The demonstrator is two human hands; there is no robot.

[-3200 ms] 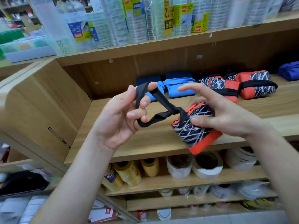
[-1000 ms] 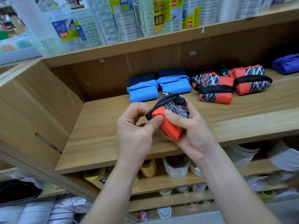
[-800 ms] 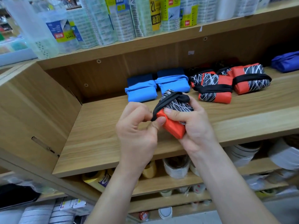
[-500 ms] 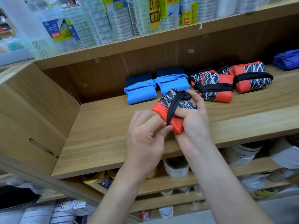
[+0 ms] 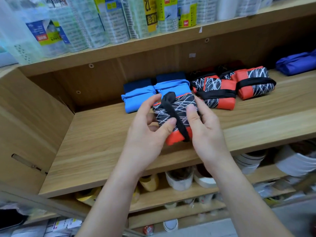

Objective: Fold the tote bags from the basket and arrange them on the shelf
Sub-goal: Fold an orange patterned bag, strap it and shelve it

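Both hands hold the folded bag (image 5: 179,106) over the shelf (image 5: 95,137). The left hand (image 5: 147,132) pinches its 9 o'clock edge, fingers (image 5: 150,102) curled. The right hand (image 5: 207,129) grips the 3 o'clock side, fingers apparently wrapped behind. Blue bags (image 5: 136,100) lie at 11 o'clock.

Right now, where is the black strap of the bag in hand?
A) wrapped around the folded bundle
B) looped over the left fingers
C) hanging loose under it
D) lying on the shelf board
A: the black strap runs tight across the folded tote bag, from its top edge down to the orange end, while the left hand and right hand grip the bundle from both sides.
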